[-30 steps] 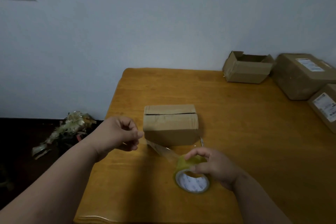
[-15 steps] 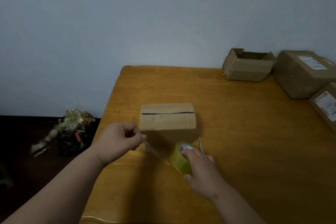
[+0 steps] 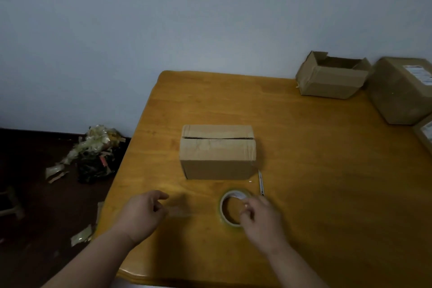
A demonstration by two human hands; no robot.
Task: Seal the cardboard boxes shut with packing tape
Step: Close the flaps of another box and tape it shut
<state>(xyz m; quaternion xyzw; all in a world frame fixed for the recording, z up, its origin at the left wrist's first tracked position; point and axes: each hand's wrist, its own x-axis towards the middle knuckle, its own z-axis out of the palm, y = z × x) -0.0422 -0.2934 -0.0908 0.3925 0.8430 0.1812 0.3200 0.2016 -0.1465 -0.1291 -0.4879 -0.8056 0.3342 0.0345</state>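
Observation:
A small closed cardboard box (image 3: pixel 217 152) stands mid-table, its top flaps meeting at a seam with a narrow gap. In front of it a yellowish roll of packing tape (image 3: pixel 230 208) rests on the wooden table (image 3: pixel 315 170). My right hand (image 3: pixel 261 222) grips the roll's right rim with curled fingers. My left hand (image 3: pixel 142 215) is to the left of the roll and pinches a blurred strip of clear tape (image 3: pixel 178 211) just above the table. Whether the strip still joins the roll is too blurred to tell.
A thin cutter (image 3: pixel 261 182) lies by the box's front right corner. An open empty box (image 3: pixel 332 77) and two labelled boxes (image 3: pixel 397 91) stand at the back right. Tape scraps and a rubbish pile (image 3: pixel 95 152) lie on the dark floor, left of the table edge.
The roll, held on edge close to the box before, now rests lower and nearer to me. My left hand has dropped from the box's corner toward the table with the tape end.

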